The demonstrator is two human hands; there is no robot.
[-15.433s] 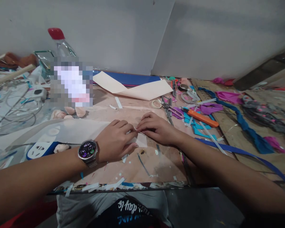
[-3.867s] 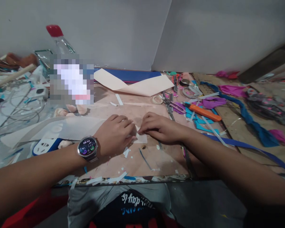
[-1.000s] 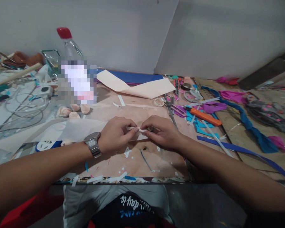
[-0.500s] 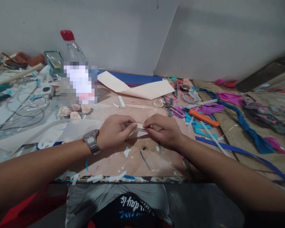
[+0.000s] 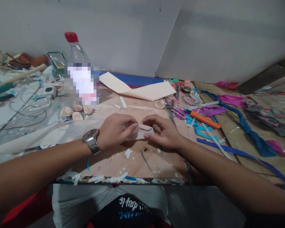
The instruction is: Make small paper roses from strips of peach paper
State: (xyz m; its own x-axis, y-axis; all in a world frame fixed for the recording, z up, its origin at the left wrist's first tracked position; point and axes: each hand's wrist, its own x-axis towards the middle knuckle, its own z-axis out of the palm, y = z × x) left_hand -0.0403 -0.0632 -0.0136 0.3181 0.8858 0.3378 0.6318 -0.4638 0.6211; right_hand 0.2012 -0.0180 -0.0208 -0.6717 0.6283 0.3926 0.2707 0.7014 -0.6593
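Note:
A long, pale, thin strip of paper or sheet [image 5: 142, 134] lies across the middle of the table, with its right end folded over into a small pointed flap. Its wider, see-through-looking part runs left beneath my left forearm. My left hand [image 5: 117, 130], with a metal watch on the wrist, pinches the folded edge between thumb and forefinger. Around the right end, my right hand [image 5: 163, 131] has its thumb and fingers apart, close to the flap. Whether its fingertips touch the sheet is hard to tell.
Behind the hands lies a bent cream sheet [image 5: 154, 91]. Scissors [image 5: 177, 110] and an orange cutter [image 5: 204, 119] lie to the right, near a blue strip [image 5: 228, 149]. At the left stand a red-capped bottle [image 5: 72, 38] and several peach-coloured balled pieces [image 5: 77, 116]. Paper scraps litter the front edge.
My right thumb and fingers have parted from their pinch on the strip's end, leaving the folded flap showing. The left hand keeps its pinch. The view has shifted slightly.

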